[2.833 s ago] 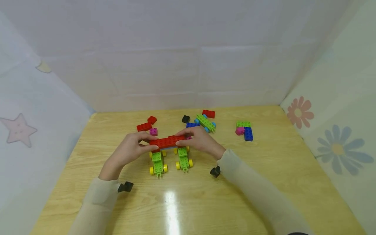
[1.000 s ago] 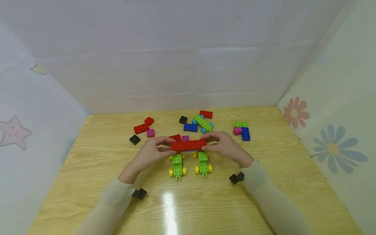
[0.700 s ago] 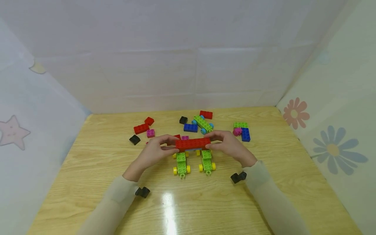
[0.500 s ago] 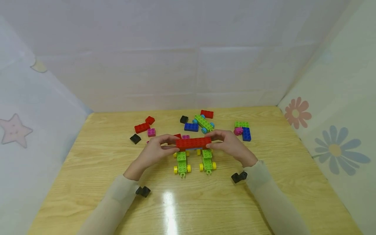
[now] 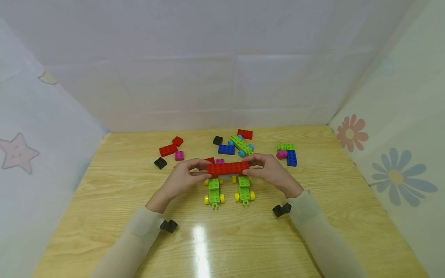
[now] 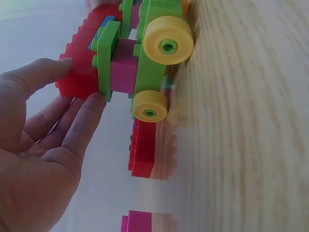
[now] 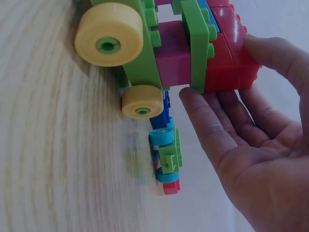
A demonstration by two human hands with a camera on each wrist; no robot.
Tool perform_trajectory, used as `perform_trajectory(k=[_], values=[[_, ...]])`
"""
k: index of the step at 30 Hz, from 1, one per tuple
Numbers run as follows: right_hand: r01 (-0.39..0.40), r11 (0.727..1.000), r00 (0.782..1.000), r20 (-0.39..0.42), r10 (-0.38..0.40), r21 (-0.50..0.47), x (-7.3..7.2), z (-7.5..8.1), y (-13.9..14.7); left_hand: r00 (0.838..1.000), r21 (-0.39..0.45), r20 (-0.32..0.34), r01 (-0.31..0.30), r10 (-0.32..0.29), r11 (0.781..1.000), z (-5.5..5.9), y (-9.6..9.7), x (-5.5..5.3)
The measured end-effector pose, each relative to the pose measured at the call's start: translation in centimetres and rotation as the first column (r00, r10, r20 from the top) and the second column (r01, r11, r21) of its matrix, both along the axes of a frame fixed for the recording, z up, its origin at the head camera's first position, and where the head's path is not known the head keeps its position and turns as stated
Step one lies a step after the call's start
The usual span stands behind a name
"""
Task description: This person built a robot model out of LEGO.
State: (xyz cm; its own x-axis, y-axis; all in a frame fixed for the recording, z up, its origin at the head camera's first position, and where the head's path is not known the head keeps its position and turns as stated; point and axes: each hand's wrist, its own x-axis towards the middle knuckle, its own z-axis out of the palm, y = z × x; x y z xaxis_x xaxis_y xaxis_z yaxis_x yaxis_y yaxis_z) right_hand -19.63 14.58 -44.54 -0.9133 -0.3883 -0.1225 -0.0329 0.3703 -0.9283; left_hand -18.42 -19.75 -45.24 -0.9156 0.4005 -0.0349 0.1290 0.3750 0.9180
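Red bar (image 5: 228,168) spans 2 grn wheeled bases (image 5: 214,192); L fingers (image 6: 84,123) & R fingers (image 7: 205,118) gripping opp. ends.

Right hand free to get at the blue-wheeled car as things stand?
Not immediately, it seems: the right hand grips one end of the red beam. Once it lets go, probably yes; the blue-wheeled car lies just beyond, with no brick seen between.
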Motion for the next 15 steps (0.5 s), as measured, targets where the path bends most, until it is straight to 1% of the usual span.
perform_trajectory(k=[9,15], values=[[0.007,1.0,1.0,-0.002,-0.007,0.004,0.05,0.04,0.04,1.0,0.01,0.01,0.006,-0.006,1.0,-0.02,0.05,-0.13],[-0.013,0.999,1.0,-0.003,0.013,0.038,-0.14,0.32,0.08,1.0,0.002,-0.001,-0.001,0.001,1.0,-0.1,-0.02,-0.1]])
